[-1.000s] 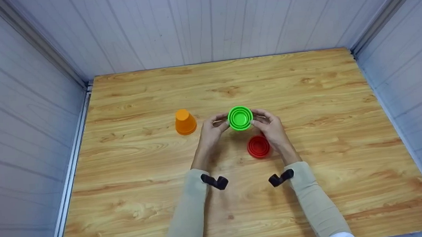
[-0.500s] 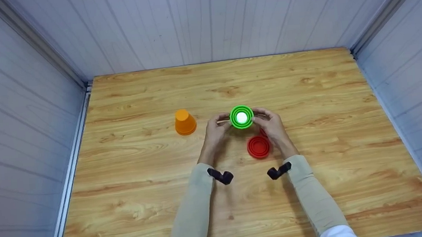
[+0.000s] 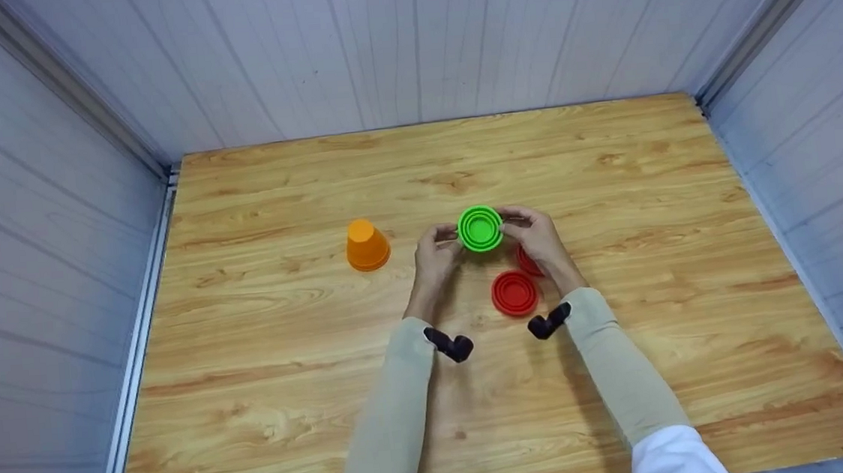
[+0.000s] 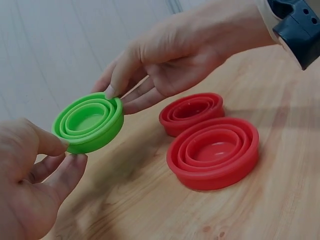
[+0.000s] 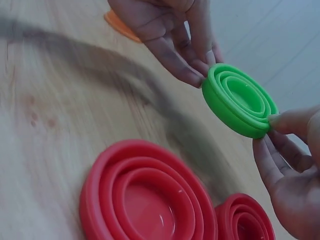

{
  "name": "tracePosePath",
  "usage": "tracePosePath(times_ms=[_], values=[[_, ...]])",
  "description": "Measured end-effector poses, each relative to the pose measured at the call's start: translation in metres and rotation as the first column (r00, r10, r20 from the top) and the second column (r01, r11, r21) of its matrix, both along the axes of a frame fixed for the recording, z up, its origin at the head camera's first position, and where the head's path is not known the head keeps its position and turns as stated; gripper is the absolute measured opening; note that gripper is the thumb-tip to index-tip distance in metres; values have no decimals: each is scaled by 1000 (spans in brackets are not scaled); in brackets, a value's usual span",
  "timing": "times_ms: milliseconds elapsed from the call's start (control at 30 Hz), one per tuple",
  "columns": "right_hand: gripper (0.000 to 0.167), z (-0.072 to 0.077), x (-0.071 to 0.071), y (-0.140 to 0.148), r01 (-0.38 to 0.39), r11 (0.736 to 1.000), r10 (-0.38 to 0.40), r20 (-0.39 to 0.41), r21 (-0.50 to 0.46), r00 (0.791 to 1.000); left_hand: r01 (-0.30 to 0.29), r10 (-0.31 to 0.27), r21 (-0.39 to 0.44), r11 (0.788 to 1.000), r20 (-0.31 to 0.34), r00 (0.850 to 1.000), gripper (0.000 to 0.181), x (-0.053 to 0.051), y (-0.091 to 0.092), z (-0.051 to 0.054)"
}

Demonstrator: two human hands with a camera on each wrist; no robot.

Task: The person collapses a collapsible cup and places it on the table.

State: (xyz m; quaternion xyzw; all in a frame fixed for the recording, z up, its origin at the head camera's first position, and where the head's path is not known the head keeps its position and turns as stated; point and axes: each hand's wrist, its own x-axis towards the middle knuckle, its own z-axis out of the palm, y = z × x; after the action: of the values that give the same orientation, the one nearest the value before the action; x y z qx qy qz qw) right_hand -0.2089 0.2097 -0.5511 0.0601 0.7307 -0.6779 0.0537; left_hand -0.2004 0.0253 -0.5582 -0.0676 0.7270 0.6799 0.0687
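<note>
A green collapsible cup (image 3: pixel 480 228), folded flat into rings, is held above the table between both hands. My left hand (image 3: pixel 435 259) pinches its left rim with thumb and fingers, as the left wrist view also shows on the green cup (image 4: pixel 89 122). On the opposite side my right hand (image 3: pixel 540 240) pinches the rim. Below the right hand lie two flattened red collapsible cups; the nearer red cup (image 3: pixel 514 294) is in full sight, while the farther red cup (image 3: pixel 529 259) is partly hidden by that hand in the head view.
An orange cup (image 3: pixel 367 245), extended and upside down, stands left of the left hand. The wooden table (image 3: pixel 269 399) is bounded by a pale back wall (image 3: pixel 377 52) and side walls.
Both hands have shifted slightly away from the body with the green cup, uncovering more of the farther red cup. A bright glare inside the green cup half a second ago is gone.
</note>
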Motion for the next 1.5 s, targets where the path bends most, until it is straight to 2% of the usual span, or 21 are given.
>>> tracePosePath(times_ms=[267,533,667,800,933,1067,1200,1267,1367,1500], values=[[33,-6,-4,4,-43,982,49,-28,183,998,-15,17,-65,998,40,999,25,2,8,-4],[31,-4,-8,6,-71,949,83,-29,306,996,20,-26,44,999,137,990,40,4,17,-6],[30,-5,-10,7,-79,924,93,-20,373,995,37,-46,59,998,169,985,44,4,20,-8],[30,-5,-12,7,-81,899,95,-11,429,995,63,-67,32,998,180,981,44,3,22,-7],[32,-6,-13,7,-90,884,91,20,458,996,112,-111,4,994,182,977,45,2,22,-6],[35,-7,-13,5,-93,860,90,31,501,996,165,-164,11,986,169,972,48,1,20,-8],[36,-7,-14,3,-108,832,106,34,544,994,189,-191,27,982,153,970,50,1,18,-10],[36,-6,-13,3,-109,835,102,43,539,994,196,-197,27,980,161,967,51,2,16,-10],[36,-6,-12,4,-86,854,79,35,513,996,201,-203,29,979,176,963,52,2,14,-10],[34,-3,-10,6,-41,881,53,-13,472,999,161,-168,50,986,169,971,48,2,10,-11]])
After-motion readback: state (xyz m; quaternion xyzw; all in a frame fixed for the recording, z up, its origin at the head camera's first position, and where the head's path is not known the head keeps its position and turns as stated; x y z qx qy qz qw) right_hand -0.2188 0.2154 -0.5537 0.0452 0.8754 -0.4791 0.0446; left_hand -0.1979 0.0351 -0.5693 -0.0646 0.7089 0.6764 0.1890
